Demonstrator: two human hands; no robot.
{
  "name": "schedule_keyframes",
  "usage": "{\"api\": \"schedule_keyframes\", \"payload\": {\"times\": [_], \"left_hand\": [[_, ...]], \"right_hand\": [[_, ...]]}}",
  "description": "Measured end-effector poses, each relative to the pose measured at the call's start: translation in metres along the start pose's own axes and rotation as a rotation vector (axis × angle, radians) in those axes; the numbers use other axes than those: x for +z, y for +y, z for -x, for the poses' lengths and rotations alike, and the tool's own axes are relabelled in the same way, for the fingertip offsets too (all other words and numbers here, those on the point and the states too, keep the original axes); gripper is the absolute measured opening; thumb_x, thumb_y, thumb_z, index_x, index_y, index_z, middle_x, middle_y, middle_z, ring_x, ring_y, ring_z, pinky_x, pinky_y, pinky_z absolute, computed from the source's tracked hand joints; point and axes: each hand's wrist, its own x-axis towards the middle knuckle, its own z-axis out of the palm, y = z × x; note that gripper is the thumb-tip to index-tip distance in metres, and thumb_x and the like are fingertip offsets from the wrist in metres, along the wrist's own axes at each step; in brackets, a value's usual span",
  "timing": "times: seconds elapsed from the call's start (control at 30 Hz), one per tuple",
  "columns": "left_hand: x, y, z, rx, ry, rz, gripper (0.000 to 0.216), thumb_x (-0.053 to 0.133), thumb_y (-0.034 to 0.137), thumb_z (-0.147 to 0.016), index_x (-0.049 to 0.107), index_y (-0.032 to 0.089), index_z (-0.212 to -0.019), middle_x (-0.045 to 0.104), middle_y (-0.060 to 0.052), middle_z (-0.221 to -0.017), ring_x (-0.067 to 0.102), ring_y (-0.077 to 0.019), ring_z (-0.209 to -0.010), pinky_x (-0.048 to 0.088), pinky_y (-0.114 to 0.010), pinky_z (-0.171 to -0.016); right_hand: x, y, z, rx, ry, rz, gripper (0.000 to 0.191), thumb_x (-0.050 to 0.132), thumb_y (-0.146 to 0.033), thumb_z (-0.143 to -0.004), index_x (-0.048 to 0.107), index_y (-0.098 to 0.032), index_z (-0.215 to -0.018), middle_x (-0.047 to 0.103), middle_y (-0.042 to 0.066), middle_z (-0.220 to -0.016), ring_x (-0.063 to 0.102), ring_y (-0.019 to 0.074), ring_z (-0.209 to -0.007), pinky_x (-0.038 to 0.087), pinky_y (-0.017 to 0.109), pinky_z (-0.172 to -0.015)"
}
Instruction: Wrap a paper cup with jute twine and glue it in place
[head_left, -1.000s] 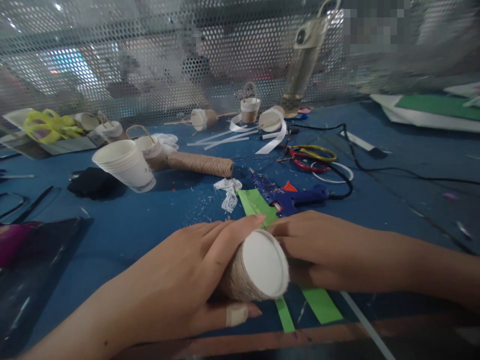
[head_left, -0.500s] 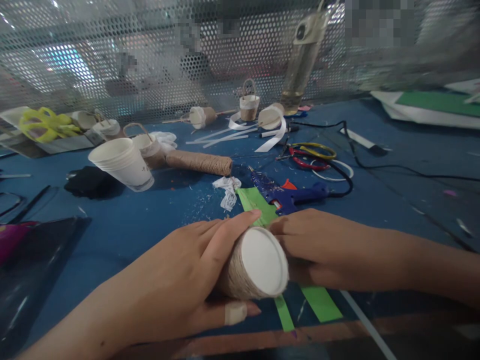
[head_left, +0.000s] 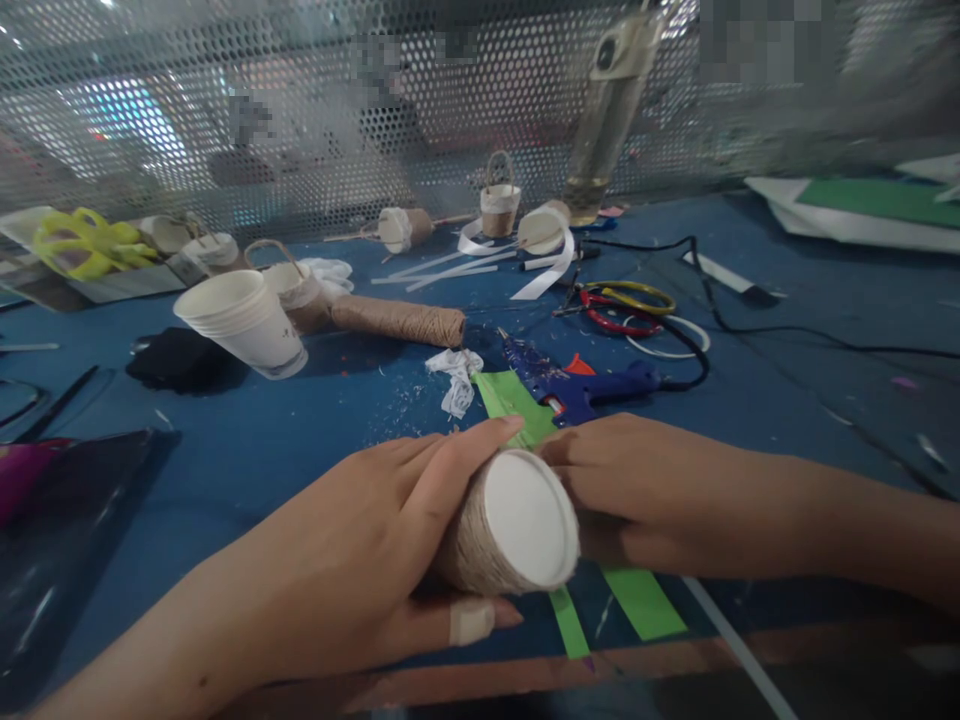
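Note:
A paper cup (head_left: pixel 531 520) wrapped in brown twine lies tilted on its side, its white base turned up toward me. My left hand (head_left: pixel 382 540) is wrapped around its twine-covered side, with a plaster on the thumb. Against the cup's right rim, my right hand (head_left: pixel 637 495) has its fingers curled; their tips are hidden behind the cup, so I cannot make out what they hold. Green paper strips (head_left: pixel 646 605) lie beneath the hands. Just beyond my right hand rests a blue glue gun (head_left: pixel 581 390). Crumpled white tissue (head_left: pixel 456 380) sits near my left fingertips.
Stacked paper cups (head_left: pixel 244 325) and a roll of twine (head_left: pixel 397 320) stand to the left. Small twine-wrapped buckets (head_left: pixel 500 210) and scissors (head_left: pixel 630 305) lie farther back. A tall bottle (head_left: pixel 611 120) stands by the perforated metal screen (head_left: pixel 300 130). Black cable (head_left: pixel 810 345) crosses the right side.
Both hands and the cup keep almost the same pose. The whole view has shifted very slightly.

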Motion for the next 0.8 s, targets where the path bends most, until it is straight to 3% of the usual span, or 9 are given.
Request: {"api": "schedule_keyframes", "payload": {"times": [0.3, 0.47, 0.8], "left_hand": [[-0.0011, 0.0006, 0.0002, -0.039, -0.023, -0.001, 0.085, 0.074, 0.056, -0.099, 0.024, 0.023, -0.159, 0.070, -0.016, -0.150, 0.073, -0.0335, -0.131, 0.061, -0.044, -0.108], [0.0002, -0.0025, 0.0019, -0.017, -0.016, 0.060, 0.085, 0.075, 0.052, -0.099, 0.024, 0.025, -0.161, 0.066, -0.016, -0.156, 0.067, -0.0349, -0.140, 0.057, -0.048, -0.114], [0.0016, -0.0041, 0.0029, -0.030, -0.012, 0.080, 0.083, 0.074, 0.056, -0.099, 0.026, 0.028, -0.160, 0.068, -0.013, -0.154, 0.071, -0.0348, -0.133, 0.060, -0.047, -0.108]], "right_hand": [[0.0004, -0.0001, 0.0009, 0.026, -0.030, 0.008, 0.020, 0.065, -0.030, -0.106, 0.078, -0.015, -0.109, 0.079, 0.011, -0.111, 0.074, 0.0253, -0.100, 0.057, 0.036, -0.086], [-0.0012, -0.0014, 0.0011, 0.029, -0.053, -0.015, 0.021, 0.063, -0.028, -0.108, 0.077, -0.012, -0.112, 0.079, 0.014, -0.113, 0.072, 0.0244, -0.097, 0.056, 0.036, -0.084], [-0.0026, -0.0030, -0.0022, 0.034, -0.056, -0.002, 0.024, 0.064, -0.028, -0.108, 0.077, -0.009, -0.111, 0.079, 0.015, -0.114, 0.073, 0.0276, -0.098, 0.056, 0.041, -0.085]]}}
